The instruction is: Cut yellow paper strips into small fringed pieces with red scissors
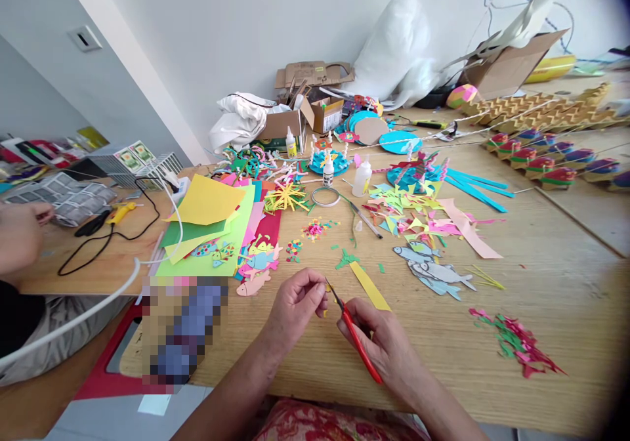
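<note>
My left hand (301, 300) is closed, thumb and fingers pinched together, with a small piece of yellow paper (325, 313) just showing at the fingertips. Red-handled scissors (358, 342) are gripped in my right hand (381, 342), their dark narrow blades pointing up and left to touch or nearly touch my left fingertips. Beyond the right hand lies a yellow paper strip (369, 285), with green paper scraps (347, 258) at its far end. Paper fish (256, 282) lie to the left, and grey-blue paper fish (433, 272) to the right.
Coloured paper sheets (207, 198) are stacked at left. Glue bottles (361, 178), a tape ring (325, 196) and a craft knife (369, 223) lie midtable. Pink and green shreds (522, 344) sit at right, painted egg-carton pieces (551, 159) behind. Another person's arm (20, 234) is at left.
</note>
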Demonstrator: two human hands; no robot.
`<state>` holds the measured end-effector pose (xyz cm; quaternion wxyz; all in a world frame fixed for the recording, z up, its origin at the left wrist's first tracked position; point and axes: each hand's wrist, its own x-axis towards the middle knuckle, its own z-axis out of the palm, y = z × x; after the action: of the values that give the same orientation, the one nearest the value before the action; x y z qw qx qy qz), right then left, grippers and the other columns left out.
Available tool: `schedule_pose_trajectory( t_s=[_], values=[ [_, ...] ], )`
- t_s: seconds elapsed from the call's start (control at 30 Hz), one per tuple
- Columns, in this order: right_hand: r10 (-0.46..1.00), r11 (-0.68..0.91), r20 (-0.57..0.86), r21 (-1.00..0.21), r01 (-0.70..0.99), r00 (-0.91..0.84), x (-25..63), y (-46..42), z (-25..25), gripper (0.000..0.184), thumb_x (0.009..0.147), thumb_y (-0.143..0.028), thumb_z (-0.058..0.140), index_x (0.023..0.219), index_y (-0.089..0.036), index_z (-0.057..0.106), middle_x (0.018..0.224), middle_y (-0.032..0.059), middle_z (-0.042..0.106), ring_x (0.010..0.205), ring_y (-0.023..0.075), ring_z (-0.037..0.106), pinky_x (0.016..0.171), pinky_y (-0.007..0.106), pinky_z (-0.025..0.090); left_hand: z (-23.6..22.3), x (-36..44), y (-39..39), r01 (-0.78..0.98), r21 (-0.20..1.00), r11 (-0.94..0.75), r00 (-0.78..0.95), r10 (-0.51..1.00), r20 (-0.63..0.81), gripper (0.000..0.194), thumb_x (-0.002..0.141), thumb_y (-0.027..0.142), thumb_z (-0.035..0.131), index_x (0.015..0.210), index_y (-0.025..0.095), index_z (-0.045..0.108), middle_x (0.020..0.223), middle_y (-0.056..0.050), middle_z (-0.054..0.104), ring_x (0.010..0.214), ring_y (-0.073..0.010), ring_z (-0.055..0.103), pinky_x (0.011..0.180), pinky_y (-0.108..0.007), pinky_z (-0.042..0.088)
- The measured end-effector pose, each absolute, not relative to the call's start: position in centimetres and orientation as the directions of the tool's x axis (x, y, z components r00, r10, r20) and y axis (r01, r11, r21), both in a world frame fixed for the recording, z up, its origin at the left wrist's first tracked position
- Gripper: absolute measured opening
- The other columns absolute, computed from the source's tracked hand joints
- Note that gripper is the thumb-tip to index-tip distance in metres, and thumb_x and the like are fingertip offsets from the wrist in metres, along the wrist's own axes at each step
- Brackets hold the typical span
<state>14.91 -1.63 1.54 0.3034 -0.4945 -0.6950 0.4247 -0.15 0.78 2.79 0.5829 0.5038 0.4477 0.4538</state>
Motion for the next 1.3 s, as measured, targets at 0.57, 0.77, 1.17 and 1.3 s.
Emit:
schedule_pose_trajectory(
  t_s=[0.57,0.77,1.17,1.3],
  values=[
    [0.970,0.089,0.030,-0.967,0.238,-0.241,15.2,-0.4,2.1,0.013,0.072,-0.028,0.056,0.075,-0.019,0.047,0.065,-0.0023,0.052,0.058,0.0118,0.047,0.055,0.023,0.040,2.7,-1.9,1.0,0.233,0.972,0.014,0.266,0.961,-0.078,0.008,0.077,0.023,0.048,0.076,0.016,0.050,0.058,0.004,0.046,0.053,-0.0086,0.044,0.050,-0.019,0.038],
    [0.935,0.339,0.222,-0.793,0.507,-0.277,14.7,1.2,3.9,0.003,0.075,-0.020,0.049,0.078,-0.020,0.051,0.063,-0.0010,0.054,0.055,0.0125,0.048,0.052,0.022,0.037,3.7,-1.2,1.0,0.524,0.828,-0.200,0.297,0.954,0.042,0.009,0.075,0.015,0.048,0.070,0.017,0.056,0.065,0.000,0.056,0.062,-0.0124,0.050,0.058,-0.022,0.037],
    [0.917,0.362,0.175,-0.741,0.565,-0.359,14.4,1.9,3.6,0.005,0.073,-0.018,0.048,0.069,-0.020,0.046,0.056,-0.0037,0.050,0.049,0.0104,0.044,0.048,0.020,0.031,3.6,-1.2,1.2,0.531,0.809,-0.250,0.377,0.925,0.039,0.015,0.076,0.012,0.046,0.075,0.019,0.059,0.075,-0.002,0.063,0.070,-0.0159,0.055,0.065,-0.024,0.041],
    [0.969,0.187,0.127,-0.939,0.288,-0.213,14.4,2.1,2.9,0.007,0.073,-0.022,0.052,0.070,-0.020,0.045,0.062,-0.0031,0.050,0.055,0.0108,0.046,0.051,0.021,0.037,3.0,-1.1,1.3,0.469,0.869,-0.155,0.309,0.951,0.002,0.011,0.076,0.015,0.046,0.076,0.018,0.057,0.069,0.000,0.057,0.064,-0.0128,0.051,0.059,-0.022,0.039]
  ],
)
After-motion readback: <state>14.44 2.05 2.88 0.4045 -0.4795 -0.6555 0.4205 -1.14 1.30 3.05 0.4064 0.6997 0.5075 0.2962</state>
